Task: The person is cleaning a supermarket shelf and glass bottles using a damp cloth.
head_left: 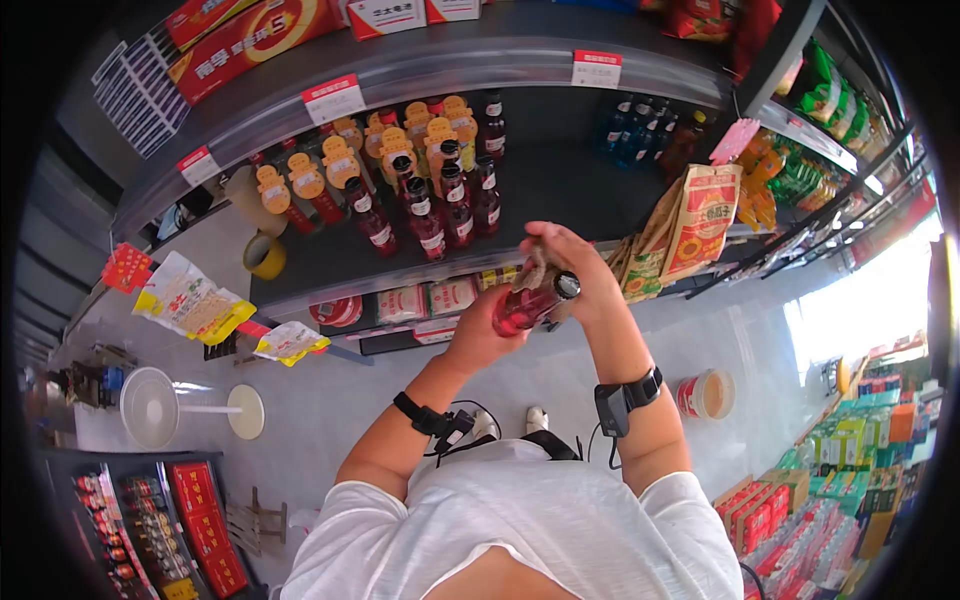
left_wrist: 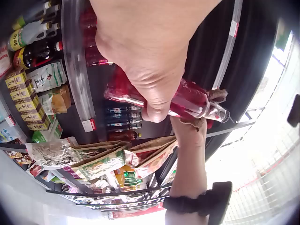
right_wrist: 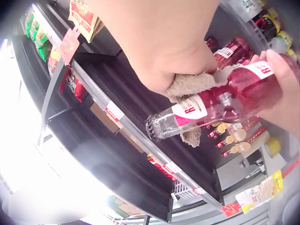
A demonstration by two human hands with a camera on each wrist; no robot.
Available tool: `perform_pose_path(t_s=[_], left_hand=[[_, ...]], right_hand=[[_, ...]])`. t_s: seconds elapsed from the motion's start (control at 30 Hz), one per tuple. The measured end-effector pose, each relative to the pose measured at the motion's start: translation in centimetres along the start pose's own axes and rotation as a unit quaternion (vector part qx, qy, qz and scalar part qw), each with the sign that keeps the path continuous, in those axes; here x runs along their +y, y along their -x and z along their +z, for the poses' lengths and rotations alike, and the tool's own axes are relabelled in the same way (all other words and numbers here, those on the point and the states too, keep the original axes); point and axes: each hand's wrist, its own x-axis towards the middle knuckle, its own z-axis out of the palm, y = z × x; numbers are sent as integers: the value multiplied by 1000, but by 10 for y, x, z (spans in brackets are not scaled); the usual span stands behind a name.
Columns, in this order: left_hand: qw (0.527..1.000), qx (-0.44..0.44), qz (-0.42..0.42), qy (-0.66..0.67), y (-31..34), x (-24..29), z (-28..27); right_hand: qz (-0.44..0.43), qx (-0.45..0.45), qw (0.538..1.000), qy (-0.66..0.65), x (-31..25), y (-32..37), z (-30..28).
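A clear glass bottle of red drink (head_left: 522,308) is tilted between both hands, its capped neck toward the right hand. The left hand (head_left: 484,330) grips the bottle's body, its thumb across the glass in the left wrist view. The right hand (head_left: 575,262) holds a greyish-brown cloth (right_wrist: 190,86) against the bottle's neck and shoulder, fingers curled over the cloth. Cloth also shows beyond the neck in the left wrist view. Similar red bottles (head_left: 430,225) stand on the dark shelf ahead, some with orange round tags.
Blue bottles (head_left: 632,130) stand at the shelf's back right. Paper snack bags (head_left: 703,225) hang at its right end, and yellow-white packets (head_left: 190,300) hang at left. A yellow tape roll (head_left: 265,256) is near the shelf's left edge. A bucket (head_left: 705,395) stands on the floor.
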Motion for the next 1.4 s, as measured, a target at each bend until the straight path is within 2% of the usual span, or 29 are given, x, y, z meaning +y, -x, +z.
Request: perform_pose_path(t_s=[0.07,0.17,0.2,0.23,0.3,0.33,0.4,0.43,0.47,0.57,0.6,0.67,0.7,0.87,1.0,1.13,1.23,1.33,1.4], left_hand=[[999,31,16,26,-1,-7,4],[998,52,4,24,-6,-5,8],[998,53,-7,19,-8,-4,12],[998,57,-2,13,-11,-3,16],[998,61,10,2,-20,-1,28],[998,56,2,24,-23,1,35],[997,50,-13,64,-28,6,46],[998,45,-31,41,-29,9,49],[998,42,-50,20,-27,11,53],[995,15,-100,23,-28,34,57],[993,2,-114,34,-29,41,57],[994,-8,-103,46,-30,38,59],[994,-13,-97,52,-29,35,61],[996,41,-66,45,-26,13,67],[996,59,-67,8,-22,11,75],[995,67,-69,31,-21,19,82],[993,78,-87,24,-21,28,87],[986,117,-105,54,-25,32,89],[979,148,-109,86,-30,38,91]], right_hand=[[-4,22,995,-93,0,-5,-13],[-130,53,981,-134,-15,8,-7],[-174,47,980,-86,-21,17,1],[-236,29,971,17,-19,23,6],[-352,-7,909,221,-16,29,13],[-452,-11,774,443,-13,21,3],[-436,81,777,448,-6,21,7],[-427,125,775,448,-6,21,8],[-401,135,801,424,-12,20,6],[-255,86,923,274,-27,20,0],[-263,63,927,260,-29,19,-4],[-182,-32,978,93,-38,19,-10],[-137,-78,988,7,-41,19,-13],[-68,-75,994,27,-51,18,-17],[-39,-73,996,20,-57,18,-21],[21,-80,997,-7,-62,12,-33],[12,-94,989,-111,-62,7,-44],[35,-34,964,-263,-68,-1,-55],[-33,-51,977,-206,-68,5,-51]])
